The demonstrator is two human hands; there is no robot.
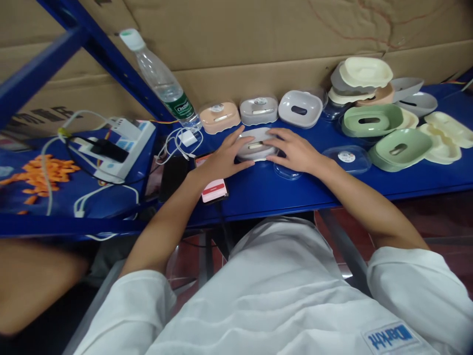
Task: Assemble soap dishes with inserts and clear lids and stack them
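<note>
A grey oval soap dish [254, 143] with a slot in its middle lies on the blue table in front of me. My left hand [232, 154] is closed around its left end, fingers bent over the rim. My right hand [291, 150] grips the opposite end the same way. Beneath my right hand, a clear plastic lid [287, 171] partly shows on the tabletop. Just behind stand a peach soap dish [219, 117] and a grey soap dish [258, 109], both with round stickers on top. An open grey dish [301, 107] leans to their right.
Green dishes [402, 148] and cream dishes [365, 71] are piled at right, near a stickered clear lid [347, 159]. At left are a water bottle [162, 81], a phone [214, 190], white cables, a power strip [129, 148] and orange pieces [50, 172]. Another person's arm [37, 286] shows lower left.
</note>
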